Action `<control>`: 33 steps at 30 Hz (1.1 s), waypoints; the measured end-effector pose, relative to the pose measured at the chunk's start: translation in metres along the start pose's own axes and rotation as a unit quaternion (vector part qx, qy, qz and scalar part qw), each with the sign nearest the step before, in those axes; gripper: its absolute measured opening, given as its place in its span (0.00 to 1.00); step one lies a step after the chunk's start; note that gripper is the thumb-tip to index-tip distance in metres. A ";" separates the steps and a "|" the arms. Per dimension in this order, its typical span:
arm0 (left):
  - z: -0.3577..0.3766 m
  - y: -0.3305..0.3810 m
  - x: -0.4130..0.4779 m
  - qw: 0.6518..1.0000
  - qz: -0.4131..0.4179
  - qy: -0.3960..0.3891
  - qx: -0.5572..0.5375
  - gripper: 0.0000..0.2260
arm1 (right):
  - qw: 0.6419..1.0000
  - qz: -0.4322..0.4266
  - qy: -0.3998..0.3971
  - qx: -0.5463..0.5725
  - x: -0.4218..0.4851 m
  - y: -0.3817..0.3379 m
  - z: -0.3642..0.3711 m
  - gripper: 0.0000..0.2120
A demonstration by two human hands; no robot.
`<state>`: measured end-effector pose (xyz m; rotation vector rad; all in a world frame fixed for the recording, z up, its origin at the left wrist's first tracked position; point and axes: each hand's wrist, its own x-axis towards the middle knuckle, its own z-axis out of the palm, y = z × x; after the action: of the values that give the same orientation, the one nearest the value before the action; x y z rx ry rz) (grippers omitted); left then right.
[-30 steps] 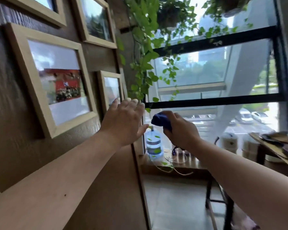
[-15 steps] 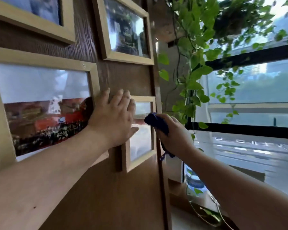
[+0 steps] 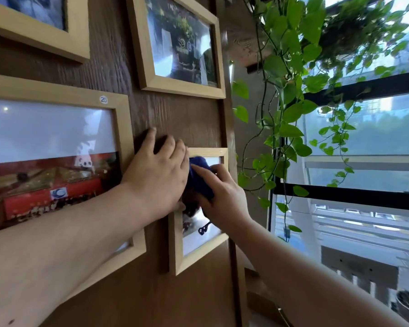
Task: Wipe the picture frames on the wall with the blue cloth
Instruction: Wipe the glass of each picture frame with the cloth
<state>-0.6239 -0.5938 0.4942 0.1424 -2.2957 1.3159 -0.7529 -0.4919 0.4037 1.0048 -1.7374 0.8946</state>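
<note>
Cloth first: my right hand (image 3: 222, 194) bunches the dark blue cloth (image 3: 198, 179) tight against the small pale-wood picture frame (image 3: 175, 251) glass, rubbing at its 11 o'clock corner. My left hand (image 3: 158, 175), flat and holding nothing, braces the brown wood-grain wall (image 3: 175, 119) to steady me.

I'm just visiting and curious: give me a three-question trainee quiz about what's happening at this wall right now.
1. True or false: the blue cloth is pressed on the small frame.
2. Which hand holds the cloth? A) left hand B) right hand
3. Fill in: the round sticker on the large frame reads ___.

Key
1. True: it is on the small frame's upper glass.
2. B; the left hand lies flat against the wall and the frame's left edge.
3. 20
</note>
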 end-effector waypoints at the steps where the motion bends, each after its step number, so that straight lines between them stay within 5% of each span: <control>1: 0.000 0.000 0.000 1.000 -0.001 0.003 0.000 0.43 | 1.000 -0.016 0.003 -0.012 0.001 0.003 0.000 0.25; 4: -0.001 0.000 0.000 1.000 -0.001 -0.003 0.000 0.44 | 0.998 -0.027 -0.004 -0.053 0.002 0.021 0.000 0.23; 8: -0.003 -0.002 -0.002 1.000 0.004 -0.015 -0.005 0.46 | 0.992 0.093 -0.029 -0.075 0.001 0.048 -0.002 0.20; 13: 0.000 -0.005 -0.003 1.000 0.016 -0.016 0.004 0.48 | 0.989 0.141 -0.040 -0.035 0.003 0.040 -0.001 0.20; 22: -0.001 0.000 -0.002 1.000 -0.004 -0.019 0.003 0.47 | 0.997 -0.009 -0.056 0.049 -0.020 0.006 0.003 0.24; 28: -0.001 0.001 0.000 0.999 -0.010 -0.034 0.016 0.50 | 0.988 0.128 -0.080 -0.021 -0.044 0.052 0.005 0.21; 33: 0.001 0.002 0.000 0.999 -0.016 -0.027 0.017 0.50 | 0.990 0.076 -0.120 0.021 -0.047 0.036 0.005 0.22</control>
<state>-0.6247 -0.5932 0.4920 0.2277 -2.3072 1.3514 -0.7751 -0.4705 0.3531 1.0533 -2.0265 0.9404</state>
